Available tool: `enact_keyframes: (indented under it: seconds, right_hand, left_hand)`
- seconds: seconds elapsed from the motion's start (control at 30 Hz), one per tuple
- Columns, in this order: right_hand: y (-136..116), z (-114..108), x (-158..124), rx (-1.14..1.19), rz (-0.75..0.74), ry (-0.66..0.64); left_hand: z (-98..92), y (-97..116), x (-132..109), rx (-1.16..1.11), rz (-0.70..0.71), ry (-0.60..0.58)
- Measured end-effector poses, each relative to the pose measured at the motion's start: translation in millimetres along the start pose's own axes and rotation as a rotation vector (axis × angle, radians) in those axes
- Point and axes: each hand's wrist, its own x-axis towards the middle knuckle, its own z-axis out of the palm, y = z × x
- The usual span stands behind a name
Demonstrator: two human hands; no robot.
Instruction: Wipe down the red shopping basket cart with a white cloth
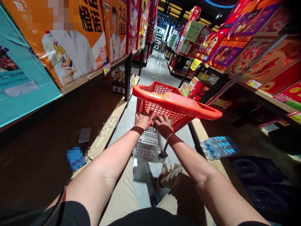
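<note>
A red plastic shopping cart (188, 106) stands in a store aisle right in front of me, its mesh basket tilted. My left hand (142, 121) is closed on the near edge of the basket at its lower left. My right hand (162, 124) lies just beside it, fingers curled against the red mesh of the same near wall. Both arms reach forward from the bottom of the view. Below the basket the cart's lower wire rack and a black caster (163, 153) show. My beige trousers and a shoe (170, 175) are beneath my arms.
Wooden shelves line both sides. On the left are orange and teal boxes (70, 40), dark bottles (118, 84), a small grey device (84, 135) and a white cable. At the right are red gift boxes (265, 59) and a pack of water bottles (218, 147). The glossy aisle floor (157, 67) runs ahead.
</note>
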Motion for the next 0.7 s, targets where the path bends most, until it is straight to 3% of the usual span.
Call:
enact_keyframes:
  seconds: [0.1,0.2,0.33,0.47,0.63,0.7]
  right_hand:
    - [-13.8,-21.9,34.1,0.002,0.000,0.080]
    - [-22.8,-26.1,54.2,-0.011,0.010,0.069]
    - [-22.6,-8.7,48.4,-0.044,0.048,-0.069]
    - [-15.5,2.0,40.6,-0.072,0.095,-0.072]
    - [-20.1,-19.9,49.1,-0.075,0.131,-0.114]
    - [-26.7,-34.7,55.2,-0.056,0.089,-0.063]
  left_hand:
    - [5.6,-0.9,-1.2,-0.037,-0.026,-0.009]
    - [10.1,-1.2,-1.3,-0.064,-0.038,-0.027]
    - [10.1,0.0,-0.7,-0.099,-0.040,-0.022]
    - [9.2,0.8,0.0,-0.151,-0.031,-0.020]
    - [11.8,3.2,2.2,-0.210,-0.068,-0.005]
    - [12.4,5.7,4.3,-0.242,-0.088,0.006]
